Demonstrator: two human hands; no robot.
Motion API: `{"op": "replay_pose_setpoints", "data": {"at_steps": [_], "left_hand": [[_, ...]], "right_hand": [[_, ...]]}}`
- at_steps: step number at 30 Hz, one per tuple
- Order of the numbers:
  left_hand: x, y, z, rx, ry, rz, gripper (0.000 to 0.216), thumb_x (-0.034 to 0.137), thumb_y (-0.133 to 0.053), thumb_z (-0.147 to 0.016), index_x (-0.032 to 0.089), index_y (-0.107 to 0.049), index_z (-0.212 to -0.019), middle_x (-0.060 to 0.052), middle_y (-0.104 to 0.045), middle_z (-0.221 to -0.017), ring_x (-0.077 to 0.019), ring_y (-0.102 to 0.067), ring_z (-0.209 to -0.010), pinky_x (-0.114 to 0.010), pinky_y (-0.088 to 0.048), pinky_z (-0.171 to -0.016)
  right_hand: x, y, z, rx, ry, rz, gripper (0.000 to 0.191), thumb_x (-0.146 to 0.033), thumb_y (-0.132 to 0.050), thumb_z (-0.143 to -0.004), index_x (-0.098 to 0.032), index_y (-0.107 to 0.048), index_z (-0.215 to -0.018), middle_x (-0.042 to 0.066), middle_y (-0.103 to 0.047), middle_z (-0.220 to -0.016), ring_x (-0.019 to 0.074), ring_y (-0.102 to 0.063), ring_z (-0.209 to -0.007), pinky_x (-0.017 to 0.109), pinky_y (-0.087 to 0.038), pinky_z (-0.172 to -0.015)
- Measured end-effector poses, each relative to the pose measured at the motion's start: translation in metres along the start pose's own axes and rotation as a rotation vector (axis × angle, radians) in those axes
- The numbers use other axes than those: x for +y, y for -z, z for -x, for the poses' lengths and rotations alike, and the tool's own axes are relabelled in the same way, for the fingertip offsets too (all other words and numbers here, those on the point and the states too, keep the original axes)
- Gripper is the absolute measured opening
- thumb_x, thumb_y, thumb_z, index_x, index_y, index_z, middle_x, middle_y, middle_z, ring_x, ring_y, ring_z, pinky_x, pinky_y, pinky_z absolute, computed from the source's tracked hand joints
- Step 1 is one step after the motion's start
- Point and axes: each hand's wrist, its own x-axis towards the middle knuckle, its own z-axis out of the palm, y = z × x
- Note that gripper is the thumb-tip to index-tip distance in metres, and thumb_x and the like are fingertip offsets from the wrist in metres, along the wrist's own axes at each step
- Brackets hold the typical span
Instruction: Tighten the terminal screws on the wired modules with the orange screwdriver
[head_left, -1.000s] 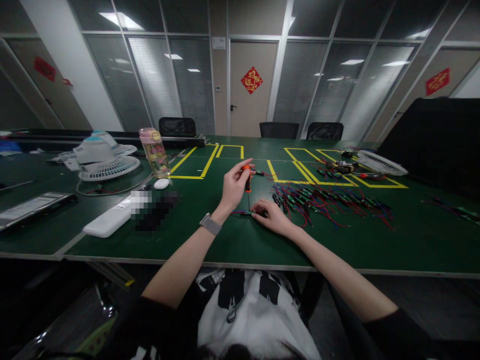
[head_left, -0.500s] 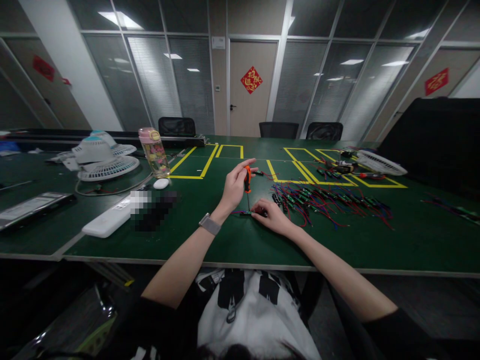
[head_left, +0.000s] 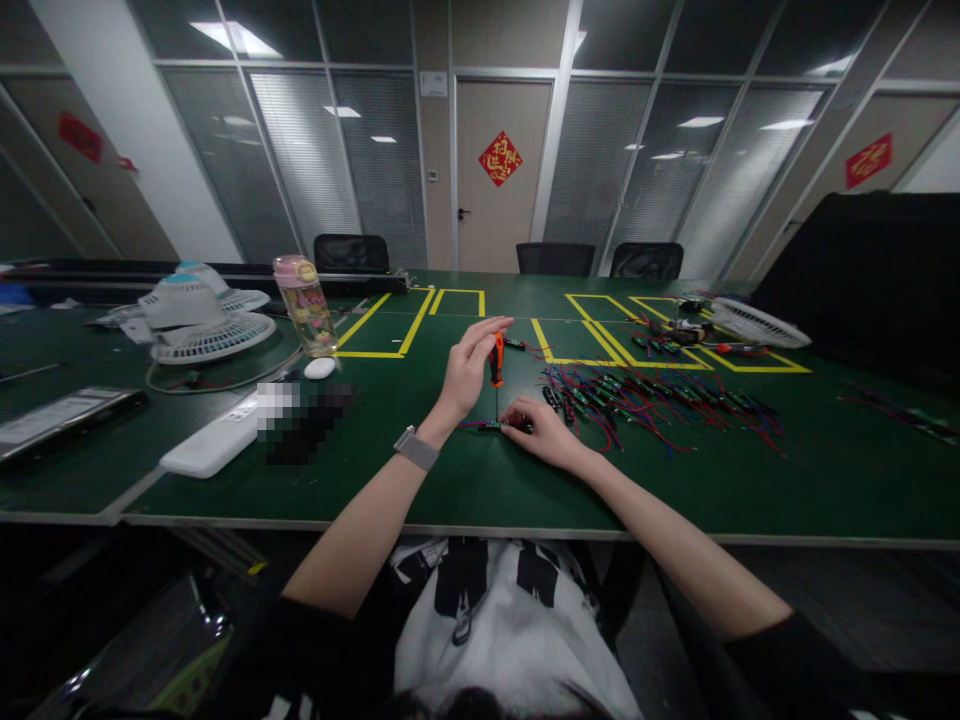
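Observation:
My left hand (head_left: pixel 466 372) grips an orange and black screwdriver (head_left: pixel 496 360), its fingers fairly straight along the handle. The screwdriver stands upright, its thin shaft pointing down at a small green circuit board (head_left: pixel 490 426) on the table. Red and blue wires trail from the board's left end. Low on the table, my right hand (head_left: pixel 541 428) pinches the board's right end, and its fingers hide that part. Whether the tip sits in a screw is too small to tell. Another small board (head_left: pixel 514 343) lies just beyond my left hand.
A heap of wired circuit boards (head_left: pixel 637 395) spreads to the right on the green table (head_left: pixel 420 490). Toward the left are a white power-bank-like slab (head_left: pixel 217 440), a clear bottle with a pink lid (head_left: pixel 306 305) and white fans (head_left: pixel 210 335). Yellow tape (head_left: pixel 375 354) marks the tabletop.
Both hands stay in nearly the same place. My left hand's fingers and the screwdriver handle have shifted very slightly; the whole view has drifted a little.

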Motion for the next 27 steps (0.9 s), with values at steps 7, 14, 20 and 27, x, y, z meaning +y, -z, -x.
{"op": "replay_pose_setpoints", "data": {"at_steps": [7, 14, 20, 27], "left_hand": [[0.003, -0.004, 0.001, 0.019, 0.066, 0.144, 0.024, 0.025, -0.055, -0.086, 0.017, -0.066, -0.105, -0.010, -0.066, -0.116, -0.0207, -0.065, -0.101, -0.035, -0.053, -0.087], [0.004, -0.001, 0.002, 0.157, -0.015, -0.156, 0.014, 0.026, -0.069, -0.075, 0.018, -0.070, -0.087, -0.005, -0.067, -0.088, -0.0144, -0.064, -0.080, -0.026, -0.051, -0.073], [-0.002, 0.002, -0.001, 0.103, 0.004, -0.087, 0.026, 0.027, -0.046, -0.090, 0.019, -0.070, -0.098, -0.006, -0.064, -0.109, -0.0171, -0.060, -0.103, -0.029, -0.047, -0.090], [-0.006, -0.002, -0.003, 0.029, 0.076, 0.149, 0.026, 0.020, -0.047, -0.088, 0.017, -0.063, -0.107, -0.009, -0.065, -0.115, -0.0191, -0.065, -0.103, -0.036, -0.048, -0.095]], "right_hand": [[0.002, -0.001, 0.000, 0.003, -0.003, -0.015, 0.005, -0.014, -0.060, -0.079, -0.016, -0.063, -0.083, 0.001, -0.055, -0.077, 0.0131, -0.054, -0.069, 0.025, -0.043, -0.064], [0.003, -0.002, 0.000, 0.009, 0.004, -0.009, 0.006, -0.014, -0.060, -0.079, -0.016, -0.063, -0.084, 0.002, -0.055, -0.076, 0.0134, -0.053, -0.069, 0.025, -0.042, -0.063], [0.002, 0.000, 0.000, 0.007, 0.004, -0.005, 0.006, -0.014, -0.060, -0.079, -0.016, -0.063, -0.084, 0.001, -0.054, -0.076, 0.0131, -0.053, -0.068, 0.025, -0.042, -0.063], [0.003, -0.001, 0.000, 0.003, -0.002, 0.005, 0.006, -0.014, -0.060, -0.079, -0.016, -0.062, -0.084, 0.001, -0.054, -0.076, 0.0131, -0.053, -0.068, 0.025, -0.042, -0.064]]}}
